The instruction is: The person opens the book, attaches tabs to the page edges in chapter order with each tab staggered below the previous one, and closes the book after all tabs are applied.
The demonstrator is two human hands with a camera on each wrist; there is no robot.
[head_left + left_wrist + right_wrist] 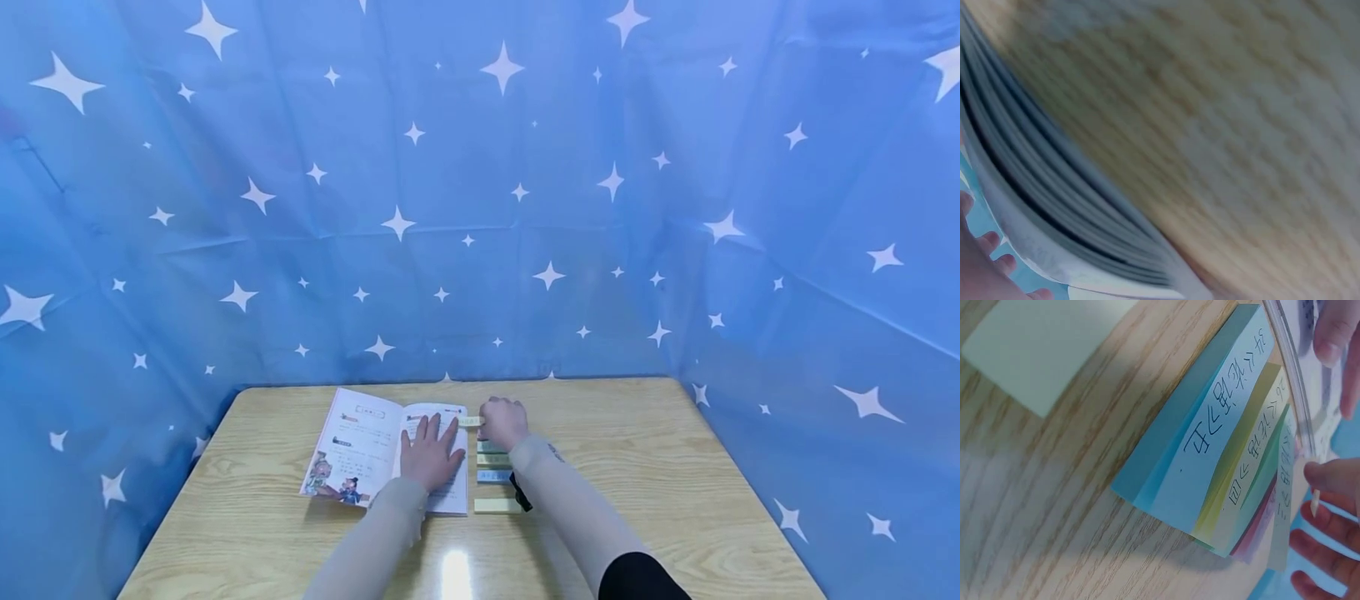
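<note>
An open book (367, 442) lies on the wooden table, its printed pages facing up. My left hand (432, 461) rests flat on the right-hand page with fingers spread. At that page's outer edge, my right hand (505, 423) pinches the end of a pale yellow sticky strip (471, 422); the strip's other end overlaps the page. Seen from the right wrist, only a small tip of the strip shows between thumb and finger. Below the right hand, handwritten sticky notes in blue (1210, 419), yellow and green lie in a row along the book's edge, partly covered by the forearm.
A separate pale note (495, 506) lies nearest me on the table (637, 467). In the left wrist view, the book's stacked page edges (1072, 194) stand out against the wood. A blue star-patterned curtain (465, 183) hangs behind and around the table.
</note>
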